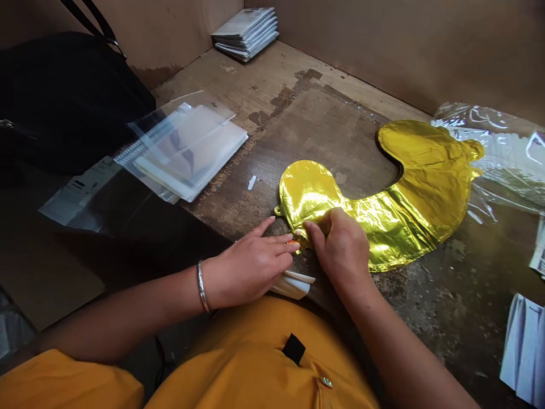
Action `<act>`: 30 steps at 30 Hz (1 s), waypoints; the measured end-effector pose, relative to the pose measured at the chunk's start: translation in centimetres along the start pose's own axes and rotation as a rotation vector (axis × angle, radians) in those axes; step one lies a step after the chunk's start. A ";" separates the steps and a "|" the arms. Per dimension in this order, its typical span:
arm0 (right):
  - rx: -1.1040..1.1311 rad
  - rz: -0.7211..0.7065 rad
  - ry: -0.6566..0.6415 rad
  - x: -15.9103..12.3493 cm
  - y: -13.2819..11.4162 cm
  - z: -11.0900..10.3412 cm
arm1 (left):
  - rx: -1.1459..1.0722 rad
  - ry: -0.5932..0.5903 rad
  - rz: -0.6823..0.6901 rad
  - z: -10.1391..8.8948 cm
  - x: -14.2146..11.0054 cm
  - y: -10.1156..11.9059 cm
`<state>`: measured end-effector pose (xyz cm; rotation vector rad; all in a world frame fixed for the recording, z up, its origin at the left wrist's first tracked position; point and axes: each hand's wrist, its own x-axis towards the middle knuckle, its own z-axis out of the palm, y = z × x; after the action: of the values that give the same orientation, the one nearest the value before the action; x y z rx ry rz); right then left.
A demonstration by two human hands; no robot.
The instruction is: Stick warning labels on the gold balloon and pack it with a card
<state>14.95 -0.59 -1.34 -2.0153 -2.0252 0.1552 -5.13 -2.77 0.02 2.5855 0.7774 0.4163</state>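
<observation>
A shiny gold foil balloon [417, 204], flat and curved, lies on the worn wooden table. My right hand [343, 247] is closed on its near left edge, thumb pressed down on the foil and fingers curled under. My left hand [255, 264], with a silver bangle at the wrist, has its fingers stretched out and spread. Its fingertips touch the balloon's lower left corner, where a small orange-red bit shows. Exactly what lies under those fingertips is hidden. A folded piece of white paper [293, 284] sits at the table edge below my hands.
Clear plastic sleeves [191, 147] are piled to the left, beside a black bag [72, 102]. A stack of folded papers [246, 33] stands in the back corner. Crinkled clear plastic packaging [502, 153] lies at the right, and folded white sheets [524, 346] at the lower right.
</observation>
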 end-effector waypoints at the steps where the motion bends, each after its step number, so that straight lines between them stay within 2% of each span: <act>1: -0.001 0.026 0.017 0.3 0.2 -0.1 | 0.002 0.000 -0.001 0.0 0.0 0.0; 3: 0.032 -0.004 0.087 0.3 0.6 -0.5 | -0.004 0.007 0.004 0.1 -0.1 0.0; 5: 0.094 -0.196 0.100 -0.4 0.9 -1.2 | -0.015 0.014 0.003 0.1 -0.5 0.1; 7: 0.131 -0.459 0.015 -1.5 1.2 -1.8 | -0.007 0.031 -0.044 0.0 -1.0 0.4; 9: 0.122 -0.614 -0.073 -2.5 1.4 -2.2 | 0.023 0.051 -0.142 -0.1 -1.5 0.8; 12: 0.055 -0.643 -0.061 -3.3 1.5 -1.8 | 0.034 0.053 -0.241 0.0 -2.1 1.3; 16: -0.043 -0.682 -0.028 -2.9 1.4 -0.9 | -0.014 0.030 -0.199 0.2 -2.2 1.4; 18: 0.016 -0.666 -0.031 -2.4 1.2 -0.9 | -0.028 0.025 -0.179 0.2 -2.2 1.4; 20: 0.146 -0.587 -0.030 -1.8 1.1 -1.1 | -0.028 0.020 -0.182 0.1 -2.2 1.5; 24: 0.336 -0.302 -0.071 -0.7 1.4 -1.6 | 0.012 0.055 -0.216 -0.1 -2.0 1.7; 27: 0.421 -0.140 -0.146 -0.1 1.8 -1.6 | 0.028 0.068 -0.214 -0.3 -1.6 1.6; 30: 0.534 -0.083 -0.233 0.4 1.8 -1.7 | 0.040 0.073 -0.201 -0.4 -1.2 1.5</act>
<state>17.13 -0.33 -0.16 -1.6315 -1.9204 0.8487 -5.55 -4.50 0.83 2.5083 1.0695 0.4391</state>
